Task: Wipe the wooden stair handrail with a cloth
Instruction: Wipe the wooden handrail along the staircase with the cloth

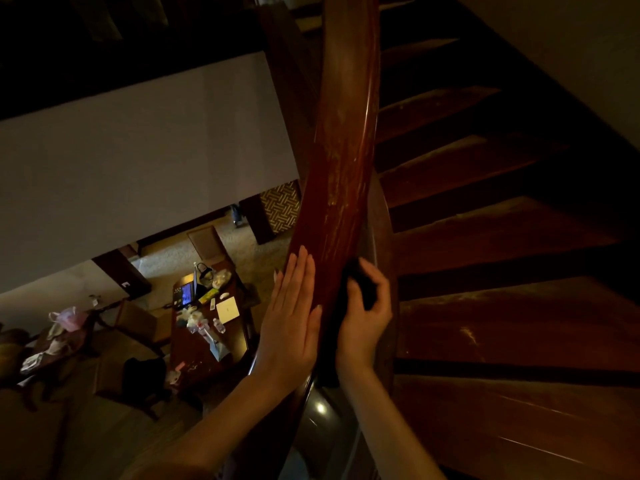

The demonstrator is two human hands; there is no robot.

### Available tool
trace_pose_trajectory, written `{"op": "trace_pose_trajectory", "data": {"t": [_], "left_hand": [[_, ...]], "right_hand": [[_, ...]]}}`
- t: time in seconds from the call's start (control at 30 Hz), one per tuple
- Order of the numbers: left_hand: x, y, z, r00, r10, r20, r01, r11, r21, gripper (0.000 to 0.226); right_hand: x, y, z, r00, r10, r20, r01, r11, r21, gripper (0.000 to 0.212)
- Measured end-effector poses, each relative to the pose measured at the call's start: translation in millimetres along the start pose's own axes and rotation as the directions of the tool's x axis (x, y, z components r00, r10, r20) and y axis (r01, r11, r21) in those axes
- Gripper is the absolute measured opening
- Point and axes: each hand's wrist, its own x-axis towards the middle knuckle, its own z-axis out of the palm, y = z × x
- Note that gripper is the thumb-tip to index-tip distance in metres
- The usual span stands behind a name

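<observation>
My right hand (367, 318) holds a dark cloth (363, 292), the fingers curled around it and pressing it on the right side of the wooden handrail (343, 150). My left hand (290, 317) lies flat on the left side of the same rail, fingers straight and together, holding nothing. I judge the wiping is at an early or middle point: the long part of the rail beyond my hands shows pale streaks (337, 188) and seems not yet done. On the right the dark stair steps (502, 237) go on. Far below on the left is a desk (235, 341) with a laptop (185, 294) and small things. Nothing blocks the rail.
</observation>
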Motion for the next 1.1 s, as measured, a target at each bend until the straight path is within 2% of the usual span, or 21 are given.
{"op": "trace_pose_trajectory", "data": {"t": [0.13,0.27,0.37,0.53,0.57,0.6,0.67,0.73,0.8,0.87,0.93,1.0,1.03,1.1], "left_hand": [[1,1,-2,1.000,-0.020,0.023,0.020,1.000,-0.010,0.064],[2,3,-4,0.999,-0.032,0.036,0.033,0.999,-0.027,0.064],[2,4,-4,1.000,-0.020,0.025,0.020,1.000,-0.018,0.062],[3,0,-2,1.000,0.007,0.004,-0.006,1.000,-0.020,0.061],[3,-1,-2,1.000,0.012,-0.003,-0.012,0.999,-0.034,0.061],[2,-3,-1,1.000,0.011,-0.012,-0.012,0.998,-0.058,0.060],[-1,-5,-1,0.999,-0.027,-0.041,0.022,0.992,-0.126,0.057],[-3,-7,-2,0.995,-0.076,-0.064,0.063,0.982,-0.180,0.056],[-3,-7,-2,0.995,-0.080,-0.066,0.066,0.979,-0.193,0.057],[-4,-6,-1,0.995,-0.075,-0.059,0.063,0.980,-0.190,0.057],[-2,-5,-2,0.994,-0.084,-0.066,0.072,0.985,-0.158,0.057],[-2,-4,-3,0.995,-0.076,-0.066,0.067,0.989,-0.134,0.058],[-2,-4,-3,0.996,-0.067,-0.065,0.058,0.990,-0.131,0.059],[-2,-4,-4,0.996,-0.061,-0.063,0.053,0.990,-0.131,0.059]], "right_hand": [[80,-37,34,0.997,-0.082,-0.006,0.082,0.997,0.003,0.028],[133,-68,51,0.990,-0.117,0.083,0.117,0.993,0.013,0.027],[105,-57,35,0.991,-0.098,0.091,0.102,0.994,-0.041,0.030],[-10,-3,-11,0.999,0.041,0.033,-0.040,0.999,-0.036,0.035],[-25,2,-16,0.999,0.034,0.023,-0.033,0.999,-0.038,0.035],[-34,5,-19,1.000,-0.012,0.019,0.013,0.999,-0.051,0.034],[-35,0,-19,0.979,-0.198,0.054,0.204,0.971,-0.122,0.033],[-28,-9,-14,0.893,-0.408,0.188,0.442,0.871,-0.212,0.029],[-16,-17,-6,0.765,-0.532,0.364,0.634,0.721,-0.280,0.027],[4,-25,5,0.629,-0.593,0.504,0.773,0.545,-0.324,0.025],[37,-40,25,0.525,-0.587,0.616,0.850,0.394,-0.348,0.024],[75,-61,49,0.475,-0.569,0.671,0.879,0.283,-0.383,0.024],[94,-73,62,0.475,-0.570,0.670,0.878,0.260,-0.401,0.025],[126,-94,81,0.506,-0.588,0.631,0.859,0.278,-0.430,0.025]]}}
